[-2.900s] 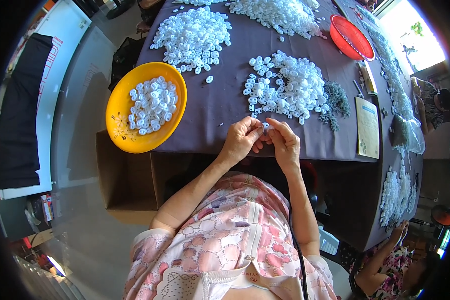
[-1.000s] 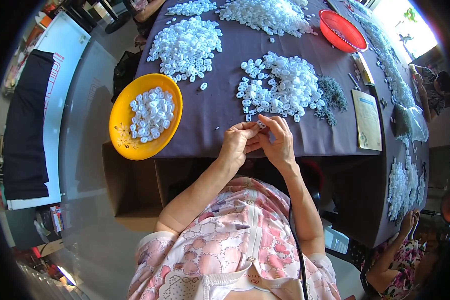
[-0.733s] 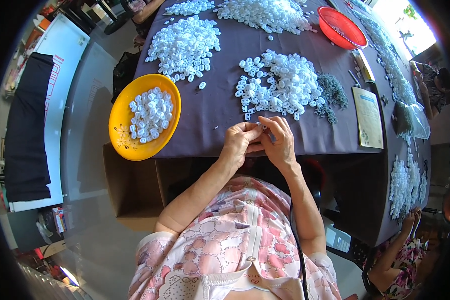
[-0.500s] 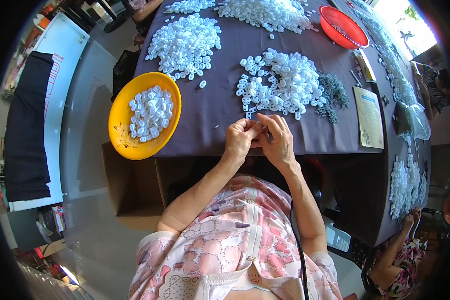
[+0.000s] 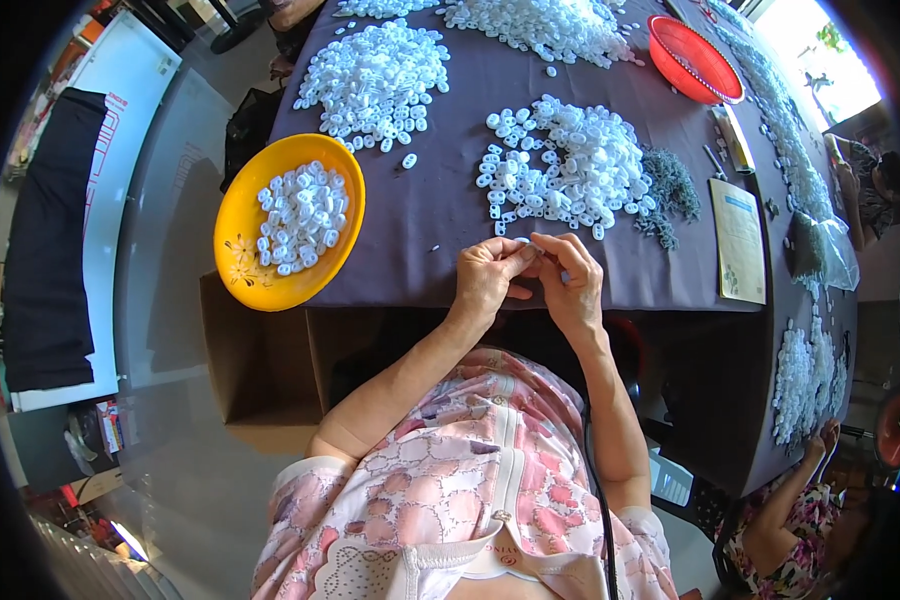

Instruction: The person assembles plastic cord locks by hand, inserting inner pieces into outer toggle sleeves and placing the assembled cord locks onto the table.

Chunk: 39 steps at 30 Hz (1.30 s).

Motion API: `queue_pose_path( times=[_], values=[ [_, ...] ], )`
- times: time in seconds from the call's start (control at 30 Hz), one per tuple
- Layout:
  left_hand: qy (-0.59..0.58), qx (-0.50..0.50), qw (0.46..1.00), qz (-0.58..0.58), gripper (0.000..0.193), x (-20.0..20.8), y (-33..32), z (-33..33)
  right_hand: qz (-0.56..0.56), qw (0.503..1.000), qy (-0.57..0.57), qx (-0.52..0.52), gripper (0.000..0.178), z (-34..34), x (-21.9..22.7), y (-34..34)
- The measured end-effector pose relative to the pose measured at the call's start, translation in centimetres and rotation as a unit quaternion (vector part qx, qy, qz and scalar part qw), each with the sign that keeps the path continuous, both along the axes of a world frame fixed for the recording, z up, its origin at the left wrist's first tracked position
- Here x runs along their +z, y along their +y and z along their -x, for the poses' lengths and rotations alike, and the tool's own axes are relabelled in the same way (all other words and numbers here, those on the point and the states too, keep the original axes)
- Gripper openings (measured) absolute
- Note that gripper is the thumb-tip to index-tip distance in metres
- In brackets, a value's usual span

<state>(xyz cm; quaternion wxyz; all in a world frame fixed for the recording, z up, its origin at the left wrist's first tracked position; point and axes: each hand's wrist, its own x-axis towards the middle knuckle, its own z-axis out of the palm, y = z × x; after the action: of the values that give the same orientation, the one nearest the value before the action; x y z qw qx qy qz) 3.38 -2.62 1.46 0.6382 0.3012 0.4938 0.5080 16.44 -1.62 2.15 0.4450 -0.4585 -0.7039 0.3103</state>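
Observation:
My left hand and my right hand meet at the table's near edge, fingertips pinched together. Between them a bit of a small white plastic piece shows; the fingers cover the rest. Just beyond my hands lies a pile of white oval two-hole pieces, a few of them in a short row at its near left side. Against that pile's right side sits a heap of small grey-green parts. To the left, a yellow bowl holds more white pieces.
More white piles lie farther back on the dark tablecloth. A red basket and a tan booklet are at the right. An open cardboard box stands below the bowl. Another person's arm reaches in at the lower right.
My right hand has shifted slightly right and its fingers have changed position; a bit of white now shows at the fingertips. The whole view has shifted slightly.

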Motion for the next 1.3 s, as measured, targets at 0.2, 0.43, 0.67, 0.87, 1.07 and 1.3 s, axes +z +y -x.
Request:
queue_pose_path(
  times=[0.2, 0.43, 0.67, 0.87, 1.07, 1.3],
  values=[
    [0.127, -0.051, 0.989, -0.050, 0.018, 0.0, 0.0, 1.6, 0.234, 0.958, 0.163, -0.014, 0.021, -0.8, -1.1, 0.1],
    [0.121, -0.091, 0.981, -0.123, 0.012, 0.0, 0.3, 1.7, 0.175, 0.983, 0.061, -0.009, 0.014, -0.6, -0.7, 0.1],
    [0.350, -0.016, 0.887, -0.300, 0.012, -1.4, -0.5, 0.9, -0.027, 0.997, -0.077, 0.004, 0.014, -0.7, -1.2, -0.2],
    [0.362, -0.007, 0.870, -0.336, 0.008, -1.5, -0.7, 0.7, -0.032, 0.998, -0.058, 0.023, 0.014, -1.0, -1.2, -0.4],
    [0.369, -0.015, 0.859, -0.355, 0.010, -1.7, -0.7, 1.0, -0.060, 0.997, -0.042, 0.003, 0.015, -0.9, -2.0, -0.7],
    [0.460, -0.030, 0.817, -0.347, 0.008, -1.8, -1.2, 1.2, -0.092, 0.994, -0.061, 0.003, 0.016, -0.7, -2.3, -0.9]
  ],
)
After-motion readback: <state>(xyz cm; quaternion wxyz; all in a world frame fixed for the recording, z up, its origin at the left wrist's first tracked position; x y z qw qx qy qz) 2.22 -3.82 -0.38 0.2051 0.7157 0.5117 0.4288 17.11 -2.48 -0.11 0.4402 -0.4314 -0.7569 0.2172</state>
